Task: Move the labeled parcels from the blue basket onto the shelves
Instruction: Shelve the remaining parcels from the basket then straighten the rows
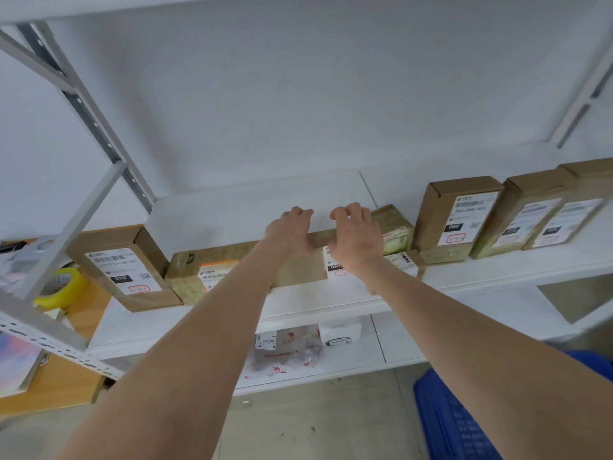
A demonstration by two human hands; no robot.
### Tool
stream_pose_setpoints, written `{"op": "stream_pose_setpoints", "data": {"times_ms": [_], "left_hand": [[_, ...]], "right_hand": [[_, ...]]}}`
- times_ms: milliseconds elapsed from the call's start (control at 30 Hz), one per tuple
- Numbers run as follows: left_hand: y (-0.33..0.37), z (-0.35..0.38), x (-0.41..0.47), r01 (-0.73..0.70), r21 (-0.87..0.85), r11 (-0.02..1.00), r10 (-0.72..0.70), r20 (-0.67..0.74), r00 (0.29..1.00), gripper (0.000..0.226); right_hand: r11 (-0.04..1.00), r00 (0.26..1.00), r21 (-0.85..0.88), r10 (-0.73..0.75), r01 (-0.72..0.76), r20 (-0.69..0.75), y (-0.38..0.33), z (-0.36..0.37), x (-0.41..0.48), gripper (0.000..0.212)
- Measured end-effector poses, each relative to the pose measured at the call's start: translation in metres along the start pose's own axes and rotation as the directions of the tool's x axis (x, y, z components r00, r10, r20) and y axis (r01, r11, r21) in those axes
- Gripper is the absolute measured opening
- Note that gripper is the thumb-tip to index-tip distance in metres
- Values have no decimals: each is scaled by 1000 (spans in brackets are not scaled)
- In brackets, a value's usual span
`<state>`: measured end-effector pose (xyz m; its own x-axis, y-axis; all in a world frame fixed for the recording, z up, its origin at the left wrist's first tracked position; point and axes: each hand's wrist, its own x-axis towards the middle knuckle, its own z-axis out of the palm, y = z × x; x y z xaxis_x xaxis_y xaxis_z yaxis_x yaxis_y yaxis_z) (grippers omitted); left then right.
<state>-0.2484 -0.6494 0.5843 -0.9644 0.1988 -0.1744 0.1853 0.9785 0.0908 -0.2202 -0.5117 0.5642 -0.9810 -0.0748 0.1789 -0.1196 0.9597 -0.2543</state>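
Observation:
A long brown parcel (298,270) with several white labels stands on its edge on the middle white shelf (497,270). My left hand (292,232) and my right hand (356,237) lie side by side over its top edge, fingers curled down over the far side. Another taped parcel (394,220) sits just behind it on the right. The blue basket (441,419) is on the floor at the lower right, partly hidden by my right forearm; its contents are out of sight.
Upright labeled parcels flank the long one: "010" (122,270) on the left, "050" (461,214) and two more (537,217) on the right. A plastic-bag parcel (285,346) lies on the lower shelf. A yellow tape roll (61,287) sits on a wooden table left.

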Motion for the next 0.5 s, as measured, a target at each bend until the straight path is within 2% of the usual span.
{"op": "stream_pose_setpoints", "data": {"times_ms": [67, 200, 333, 400, 500], "left_hand": [[33, 5, 7, -50, -26, 998, 49, -25, 998, 86], [90, 17, 22, -125, -40, 991, 123, -33, 992, 95], [120, 25, 43, -74, -6, 997, 74, -3, 997, 99], [128, 30, 49, -45, 54, 998, 43, 37, 998, 91], [133, 36, 50, -11, 88, 996, 7, 36, 999, 72]], "right_hand": [[998, 997, -23, 60, -61, -46, 34, -9, -8, 43], [979, 977, 5, 206, -206, -58, 105, -20, -27, 51], [956, 959, 69, 284, -284, 5, 153, -18, -46, 48], [956, 959, 83, 277, -282, 61, 170, -11, -54, 47], [981, 974, 79, 160, -174, 158, 182, 2, -58, 46]]}}
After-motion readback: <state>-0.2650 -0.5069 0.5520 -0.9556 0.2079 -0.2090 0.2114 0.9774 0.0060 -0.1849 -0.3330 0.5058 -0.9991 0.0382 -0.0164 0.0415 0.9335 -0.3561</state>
